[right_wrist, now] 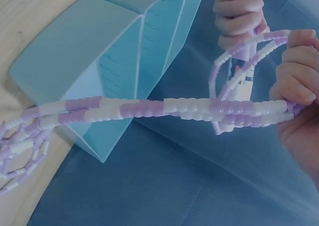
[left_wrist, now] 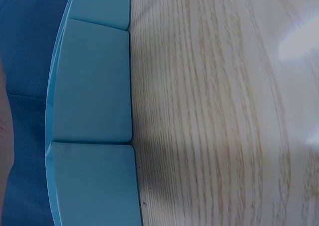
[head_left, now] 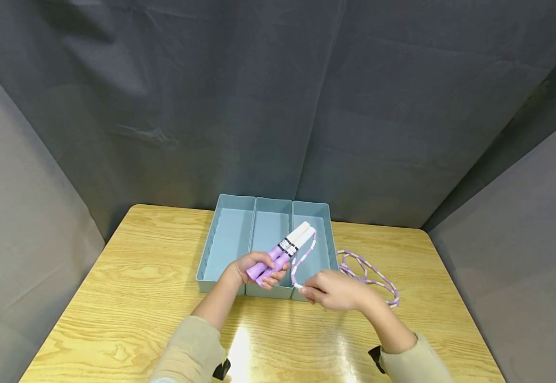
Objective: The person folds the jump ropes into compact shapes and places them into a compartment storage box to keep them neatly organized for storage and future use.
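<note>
My left hand (head_left: 261, 269) grips both purple-and-white handles (head_left: 285, 250) of a beaded jump rope side by side, white ends pointing up and away. The beaded cord (head_left: 294, 268) loops from those ends down to my right hand (head_left: 334, 290), whose fingers pinch two strands of it. In the right wrist view, the doubled cord (right_wrist: 189, 109) runs from the right fingers (right_wrist: 299, 76) down to a loose coil (right_wrist: 20, 156) on the table. Both hands are over the near edge of the blue-grey tray (head_left: 211, 286). Only a sliver of the left hand (left_wrist: 5, 131) shows in its wrist view.
The tray has three long compartments split by dividers (head_left: 251, 226) and sits at the back of the wooden table (head_left: 129, 298). Right of it lies the rest of the cord (head_left: 373, 274). Dark curtain (head_left: 211, 106) hangs behind, with grey panels (head_left: 19, 213) at the sides.
</note>
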`<state>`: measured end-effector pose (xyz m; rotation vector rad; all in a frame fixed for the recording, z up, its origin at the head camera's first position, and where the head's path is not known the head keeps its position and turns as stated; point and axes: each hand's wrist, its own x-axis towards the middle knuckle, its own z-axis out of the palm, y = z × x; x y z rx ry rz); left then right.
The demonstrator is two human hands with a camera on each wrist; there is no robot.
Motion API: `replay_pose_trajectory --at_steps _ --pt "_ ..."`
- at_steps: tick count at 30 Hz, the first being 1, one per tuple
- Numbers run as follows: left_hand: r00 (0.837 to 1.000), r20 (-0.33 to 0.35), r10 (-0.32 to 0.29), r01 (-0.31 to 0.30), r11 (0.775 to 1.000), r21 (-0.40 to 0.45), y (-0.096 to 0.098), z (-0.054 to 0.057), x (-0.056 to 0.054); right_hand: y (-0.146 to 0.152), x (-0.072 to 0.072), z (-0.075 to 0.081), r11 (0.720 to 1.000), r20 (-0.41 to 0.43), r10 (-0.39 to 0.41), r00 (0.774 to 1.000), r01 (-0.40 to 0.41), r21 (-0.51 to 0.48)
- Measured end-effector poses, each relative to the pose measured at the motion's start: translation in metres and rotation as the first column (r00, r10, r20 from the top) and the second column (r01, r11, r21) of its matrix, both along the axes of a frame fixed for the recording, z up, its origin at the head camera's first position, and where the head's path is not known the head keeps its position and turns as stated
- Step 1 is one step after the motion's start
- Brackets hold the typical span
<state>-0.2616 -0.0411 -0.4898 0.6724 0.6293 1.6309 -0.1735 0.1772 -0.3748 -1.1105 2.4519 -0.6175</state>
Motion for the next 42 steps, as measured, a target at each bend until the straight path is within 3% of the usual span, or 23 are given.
replay_pose_trajectory --at_steps 10,16,28,42 --pt "0.997 -0.071 -0.024 0.015 0.993 -0.118 0.001 0.01 0.006 -0.006 -0.011 0.009 0.998 -0.004 0.036 0.999 -0.036 0.053" --pt "0.996 -0.08 -0.044 0.029 0.984 -0.176 0.003 0.016 0.009 -0.008 -0.02 0.014 0.997 0.0 0.052 0.999 -0.052 0.059" --pt "0.989 -0.095 -0.113 0.083 0.958 -0.276 0.009 0.004 0.006 -0.016 -0.032 0.025 0.987 -0.037 0.065 0.997 -0.058 0.152" --pt "0.98 -0.074 -0.183 0.147 0.927 -0.346 0.012 0.006 0.01 -0.022 -0.041 0.028 0.976 -0.068 0.069 0.995 -0.053 0.21"
